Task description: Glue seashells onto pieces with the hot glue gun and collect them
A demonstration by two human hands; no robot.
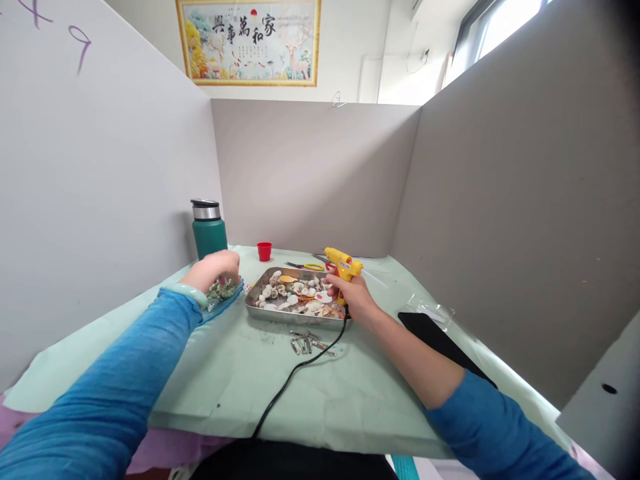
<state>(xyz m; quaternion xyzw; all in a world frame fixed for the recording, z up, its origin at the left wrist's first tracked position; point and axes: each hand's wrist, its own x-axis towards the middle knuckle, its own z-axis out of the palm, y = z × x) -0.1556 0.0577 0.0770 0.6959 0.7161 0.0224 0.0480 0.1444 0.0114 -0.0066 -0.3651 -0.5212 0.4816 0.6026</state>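
Observation:
My right hand (354,297) is wrapped round the handle of a yellow hot glue gun (343,263), its nozzle tilted up to the left above a metal tray (255,313). A clear glue stick (374,277) sticks out of the gun's back, and a black cord (287,380) runs down towards me. Shells (295,293) of several kinds fill the tray. On the left, my left hand (220,268) reaches down with curled fingers into a blue dish (220,311) of small greenish pieces (221,291). Its fingertips are hidden, so what they pinch cannot be made out.
Metal hair clips (309,343) lie before the tray. Behind it are yellow-handled scissors (307,266) and a red cup (264,251). A green bottle (209,233) stands at left. A black flat board (443,343) and clear plastic bag (430,311) lie at right. Grey partitions (315,173) enclose the table.

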